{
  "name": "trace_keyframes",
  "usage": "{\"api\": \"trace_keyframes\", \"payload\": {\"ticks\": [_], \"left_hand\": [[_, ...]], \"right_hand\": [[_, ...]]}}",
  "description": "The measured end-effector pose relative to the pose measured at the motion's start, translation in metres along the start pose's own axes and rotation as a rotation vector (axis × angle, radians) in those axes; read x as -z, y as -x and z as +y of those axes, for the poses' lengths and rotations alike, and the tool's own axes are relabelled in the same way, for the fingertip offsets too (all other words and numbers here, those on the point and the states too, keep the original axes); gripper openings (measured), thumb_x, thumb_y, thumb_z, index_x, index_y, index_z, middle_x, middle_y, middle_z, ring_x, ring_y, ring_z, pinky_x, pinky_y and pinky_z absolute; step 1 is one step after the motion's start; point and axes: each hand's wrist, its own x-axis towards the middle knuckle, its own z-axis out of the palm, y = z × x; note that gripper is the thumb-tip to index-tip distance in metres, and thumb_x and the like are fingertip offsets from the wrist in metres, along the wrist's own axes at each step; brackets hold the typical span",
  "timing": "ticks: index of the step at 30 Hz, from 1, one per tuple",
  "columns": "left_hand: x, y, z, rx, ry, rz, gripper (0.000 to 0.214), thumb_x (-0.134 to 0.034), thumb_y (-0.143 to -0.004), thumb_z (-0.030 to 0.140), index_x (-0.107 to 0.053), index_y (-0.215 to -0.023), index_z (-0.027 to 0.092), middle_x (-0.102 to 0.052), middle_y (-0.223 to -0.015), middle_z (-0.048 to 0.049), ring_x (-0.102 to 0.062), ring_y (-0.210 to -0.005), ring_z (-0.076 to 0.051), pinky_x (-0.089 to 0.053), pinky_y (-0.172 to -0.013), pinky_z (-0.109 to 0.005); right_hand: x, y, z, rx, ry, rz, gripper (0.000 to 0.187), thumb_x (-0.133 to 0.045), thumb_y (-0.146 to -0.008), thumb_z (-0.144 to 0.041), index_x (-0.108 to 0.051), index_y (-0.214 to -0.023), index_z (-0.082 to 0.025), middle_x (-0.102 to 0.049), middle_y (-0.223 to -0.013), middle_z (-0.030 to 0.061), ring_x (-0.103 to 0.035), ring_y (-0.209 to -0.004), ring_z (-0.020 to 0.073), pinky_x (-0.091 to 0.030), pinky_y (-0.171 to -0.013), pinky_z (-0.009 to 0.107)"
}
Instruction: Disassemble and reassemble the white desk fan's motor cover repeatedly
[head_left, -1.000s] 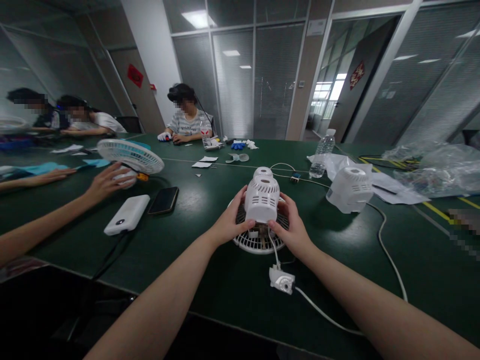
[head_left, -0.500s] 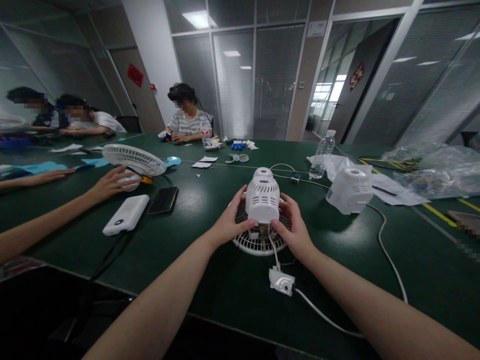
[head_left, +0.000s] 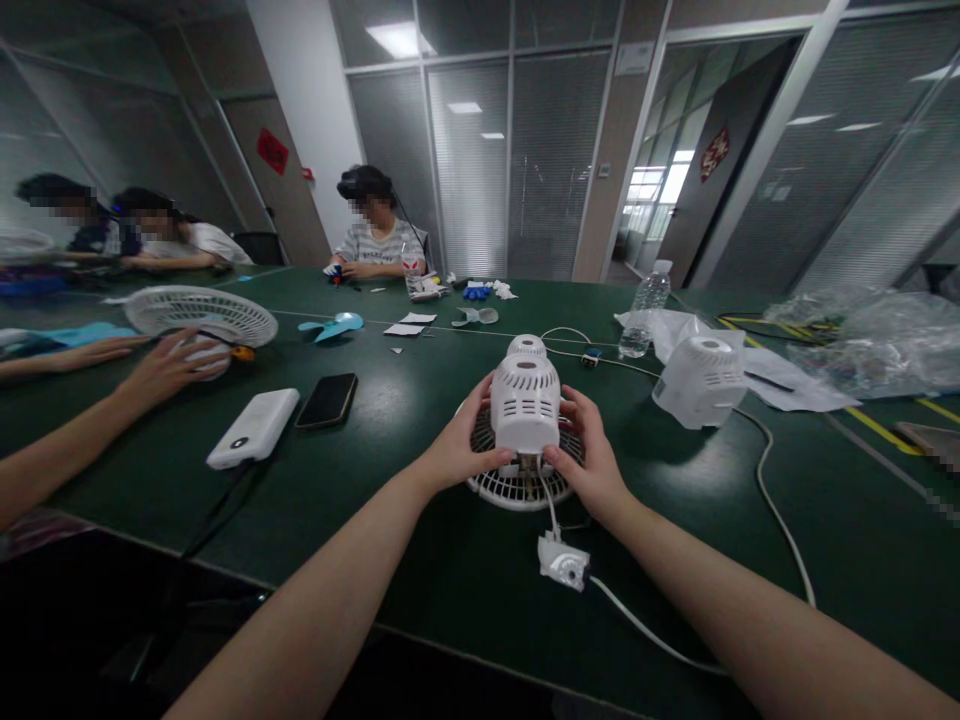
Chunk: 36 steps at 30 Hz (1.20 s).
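Note:
Both my hands grip a white plastic fan motor housing [head_left: 526, 405] with rows of slots, one on each side. My left hand [head_left: 469, 440] curls along its left flank, the thumb at the lower edge. My right hand [head_left: 589, 450] mirrors it on the right. Beneath the housing lies a round white fan grille [head_left: 510, 492] on the green table. Some inner parts show below the housing's front edge. From there a white cable runs down to a small white switch box [head_left: 564, 562] on the table.
At left a co-worker's hand [head_left: 180, 362] holds another fan grille [head_left: 202, 312]. A white power bank [head_left: 253, 428] and a phone [head_left: 327, 400] lie between us. A blue fan blade [head_left: 331, 326] sits farther back. On the right stand another white housing [head_left: 701, 380] and a water bottle [head_left: 646, 310].
The co-worker's grille has moved to the left, uncovering more of the blue fan blade. My hands and the housing have barely shifted; the housing's lower edge sits slightly higher.

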Motion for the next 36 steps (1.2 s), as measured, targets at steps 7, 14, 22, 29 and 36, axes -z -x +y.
{"api": "trace_keyframes", "payload": {"ticks": [7,14,22,29,36], "left_hand": [[0.000,0.001,0.001,-0.011,-0.019,-0.016,0.104,-0.076,-0.070,0.043,-0.012,-0.150,0.027,-0.027,-0.153,-0.0121,-0.032,-0.137,-0.036,-0.026,-0.114,-0.054],[-0.001,0.001,0.005,0.007,-0.089,-0.046,0.111,-0.080,-0.067,0.040,-0.008,-0.150,0.025,-0.025,-0.154,-0.0151,-0.025,-0.141,-0.037,-0.019,-0.116,-0.056],[0.000,0.001,0.007,0.039,-0.110,-0.078,0.117,-0.080,-0.066,0.040,-0.001,-0.151,0.025,-0.019,-0.157,-0.0145,-0.019,-0.144,-0.036,-0.016,-0.116,-0.057],[0.008,0.000,0.007,0.092,-0.026,-0.121,0.113,-0.080,-0.067,0.038,-0.006,-0.151,0.028,-0.022,-0.156,-0.0118,-0.020,-0.143,-0.035,-0.016,-0.116,-0.058],[0.013,0.000,0.007,0.120,0.037,-0.165,0.113,-0.079,-0.067,0.037,-0.004,-0.151,0.030,-0.019,-0.158,-0.0094,-0.019,-0.144,-0.035,-0.017,-0.116,-0.057]], "right_hand": [[0.001,0.000,-0.003,0.017,0.005,-0.022,0.074,-0.063,-0.083,-0.046,-0.024,-0.144,-0.028,-0.045,-0.138,0.0124,-0.046,-0.127,0.0304,-0.040,-0.106,0.053],[-0.002,0.000,-0.002,0.055,0.027,-0.014,0.077,-0.060,-0.084,-0.049,-0.020,-0.145,-0.028,-0.030,-0.150,0.0112,-0.039,-0.133,0.0310,-0.038,-0.108,0.052],[-0.002,0.001,-0.002,0.006,0.114,-0.081,0.093,-0.068,-0.080,-0.043,-0.009,-0.150,-0.027,-0.034,-0.150,0.0129,-0.036,-0.136,0.0317,-0.029,-0.113,0.055],[0.000,-0.001,-0.001,0.017,0.054,-0.088,0.086,-0.066,-0.082,-0.042,-0.013,-0.149,-0.028,-0.039,-0.146,0.0129,-0.040,-0.134,0.0307,-0.030,-0.112,0.054],[-0.001,-0.001,0.000,-0.001,-0.013,-0.080,0.082,-0.066,-0.083,-0.040,-0.016,-0.148,-0.031,-0.040,-0.145,0.0114,-0.042,-0.134,0.0293,-0.032,-0.112,0.053]]}}
